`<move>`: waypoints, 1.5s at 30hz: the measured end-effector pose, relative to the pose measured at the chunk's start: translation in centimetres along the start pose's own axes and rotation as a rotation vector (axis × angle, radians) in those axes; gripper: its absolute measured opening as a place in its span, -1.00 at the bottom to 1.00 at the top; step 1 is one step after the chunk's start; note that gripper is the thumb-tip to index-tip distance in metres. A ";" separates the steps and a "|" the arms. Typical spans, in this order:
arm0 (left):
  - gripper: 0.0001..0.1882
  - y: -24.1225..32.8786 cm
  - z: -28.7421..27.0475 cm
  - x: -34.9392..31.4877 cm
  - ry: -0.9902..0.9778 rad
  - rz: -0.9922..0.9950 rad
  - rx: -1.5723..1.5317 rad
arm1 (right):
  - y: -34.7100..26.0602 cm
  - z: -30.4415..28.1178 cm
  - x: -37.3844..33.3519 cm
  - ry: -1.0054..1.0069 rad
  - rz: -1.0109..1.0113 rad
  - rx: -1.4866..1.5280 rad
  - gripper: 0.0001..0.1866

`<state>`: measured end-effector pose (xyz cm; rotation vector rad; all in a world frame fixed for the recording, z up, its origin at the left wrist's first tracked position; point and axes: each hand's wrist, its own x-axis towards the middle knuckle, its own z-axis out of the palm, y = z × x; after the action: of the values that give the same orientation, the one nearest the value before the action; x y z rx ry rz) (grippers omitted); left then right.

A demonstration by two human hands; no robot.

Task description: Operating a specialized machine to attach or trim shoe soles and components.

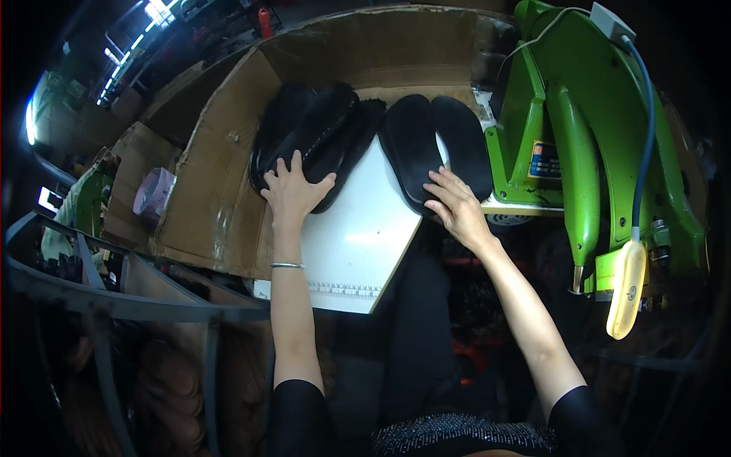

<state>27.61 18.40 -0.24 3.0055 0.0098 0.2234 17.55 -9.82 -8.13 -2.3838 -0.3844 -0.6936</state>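
My left hand lies with fingers spread on the near part of a cluster of black shoe soles at the left of the white tabletop. Some of these have a glossy raised rim and they overlap one another. To their right, two flat black soles lie side by side, with a strip of white showing between them. My right hand rests on the near end of this pair, fingers stretched out and slightly apart. A silver bangle circles my left wrist.
Cardboard walls border the tabletop behind and at left. A green machine stands close on the right, with a yellow lamp hanging from it. A grey metal rack holding brown sole-shaped pieces is at lower left.
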 end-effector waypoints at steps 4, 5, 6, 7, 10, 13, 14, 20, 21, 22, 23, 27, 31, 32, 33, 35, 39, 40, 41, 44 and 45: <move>-0.20 0.4 -0.8 -1.9 0.062 0.001 0.073 | 0.0 0.1 0.0 0.016 -0.019 0.058 -0.71; -0.20 0.4 -0.8 -2.6 0.067 0.005 0.073 | 0.0 -0.2 0.2 0.022 -0.020 0.057 -0.71; -0.33 0.1 -0.7 -3.6 0.129 0.016 0.089 | 0.2 -0.4 0.3 -0.014 -0.025 0.080 -0.73; -0.45 -0.2 -0.6 -4.6 0.192 0.028 0.106 | 0.2 -0.6 0.4 -0.049 -0.030 0.105 -0.74; -0.62 -4.5 1.1 -7.8 0.436 0.115 -0.142 | 0.1 -0.6 0.2 -0.084 -0.022 0.177 -0.68; -0.79 -4.0 -1.3 -13.5 0.712 0.167 -0.305 | -1.6 -3.6 -2.3 -0.049 0.033 0.130 -0.56; -0.79 -3.2 -3.2 -16.4 0.757 0.152 -0.433 | -2.1 -3.8 -3.4 -0.064 0.025 0.210 -0.40; -0.66 1.1 -10.3 -27.7 0.811 0.534 -0.824 | -7.7 -7.3 -11.7 -0.008 0.283 0.772 0.26; -0.60 2.8 -10.1 -28.1 0.783 0.546 -1.012 | -8.3 -7.9 -13.1 0.055 0.311 0.866 0.33; -0.51 3.7 -10.0 -27.9 0.685 0.637 -1.038 | -8.1 -7.9 -14.7 0.120 0.351 0.966 0.36; -0.43 4.9 -9.5 -27.4 0.576 0.730 -1.072 | -7.4 -8.2 -16.5 0.192 0.400 1.056 0.40; -0.46 9.8 -6.7 -25.3 0.027 0.710 -1.158 | -2.3 -11.1 -26.6 -0.016 0.798 0.916 -0.42; -0.68 13.8 -2.4 -25.7 -0.377 0.401 -1.425 | -2.2 -16.4 -30.9 0.255 0.886 0.848 -0.64; -0.70 15.0 -1.4 -26.1 -0.394 0.368 -1.493 | -2.3 -18.3 -31.0 0.303 0.922 0.822 -0.63; -0.71 16.1 -0.8 -26.8 -0.401 0.331 -1.558 | -2.4 -20.3 -30.8 0.345 0.949 0.801 -0.62; -0.71 18.7 -0.4 -27.9 -0.406 0.338 -1.584 | -0.4 -23.2 -33.5 0.344 0.981 0.746 -0.61; -0.66 22.6 1.1 -29.6 -0.343 0.243 -1.601 | 1.2 -27.0 -34.0 0.544 0.824 0.927 -0.47; -0.66 23.3 1.6 -29.9 -0.353 0.224 -1.628 | 1.2 -27.5 -33.1 0.652 0.797 0.987 -0.47; -0.66 24.1 1.6 -30.1 -0.359 0.202 -1.658 | 1.3 -28.1 -32.1 0.720 0.787 0.954 -0.53; -0.66 25.6 1.1 -29.4 -0.198 0.290 -1.572 | 2.5 -29.8 -31.6 0.694 0.834 0.922 -0.59; -0.63 25.4 1.5 -29.0 -0.165 0.364 -1.542 | 2.8 -29.7 -31.1 0.733 0.852 0.923 -0.58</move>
<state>-0.94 -7.40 -2.69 1.4528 -0.4775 -0.0209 -18.18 -33.92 -7.12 -1.1143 0.5122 -0.6885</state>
